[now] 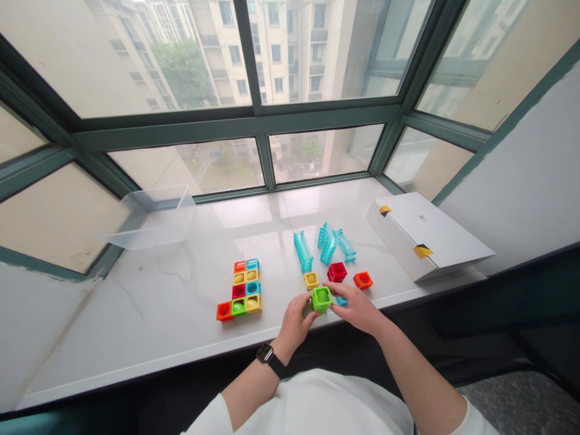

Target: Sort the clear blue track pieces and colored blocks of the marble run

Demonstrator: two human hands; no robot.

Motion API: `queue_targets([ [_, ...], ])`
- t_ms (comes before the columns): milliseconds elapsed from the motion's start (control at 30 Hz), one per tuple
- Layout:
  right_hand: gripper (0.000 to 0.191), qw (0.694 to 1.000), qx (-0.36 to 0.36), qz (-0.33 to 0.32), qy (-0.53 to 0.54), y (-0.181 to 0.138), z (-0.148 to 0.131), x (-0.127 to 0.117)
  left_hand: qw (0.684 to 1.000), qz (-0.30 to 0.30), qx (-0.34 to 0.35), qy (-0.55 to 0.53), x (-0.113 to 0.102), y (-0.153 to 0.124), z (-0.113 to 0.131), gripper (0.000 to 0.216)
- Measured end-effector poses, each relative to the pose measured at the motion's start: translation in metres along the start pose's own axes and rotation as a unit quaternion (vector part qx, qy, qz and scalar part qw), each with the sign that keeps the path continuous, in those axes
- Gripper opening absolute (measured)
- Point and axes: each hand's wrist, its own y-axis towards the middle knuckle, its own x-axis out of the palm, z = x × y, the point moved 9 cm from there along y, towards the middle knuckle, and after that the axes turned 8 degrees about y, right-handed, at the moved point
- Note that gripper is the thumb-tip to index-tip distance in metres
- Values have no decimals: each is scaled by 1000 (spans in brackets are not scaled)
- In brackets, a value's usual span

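Gripping is shared: a green block (321,299) is clasped between the left hand (294,321) and the right hand (357,307) near the front edge of the table (149,308). Just beyond, a yellow block (312,280) and a red block (336,272) are seen, with turquoise track pieces (303,252) farther back.

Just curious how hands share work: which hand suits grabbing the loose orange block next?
Probably the right hand: it's nearer the orange block, while the left hand is farther, across the green block both hold.
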Motion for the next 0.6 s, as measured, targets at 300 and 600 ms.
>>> queue_targets([
  [300, 64, 1000, 8, -13, -9, -1, 7, 2, 1000, -4, -1, -3, -1, 0, 2, 50],
  [600, 66, 1000, 4, -23, -8, -3, 12, 2, 1000, -3, 2, 3, 1, -1, 0, 50],
])
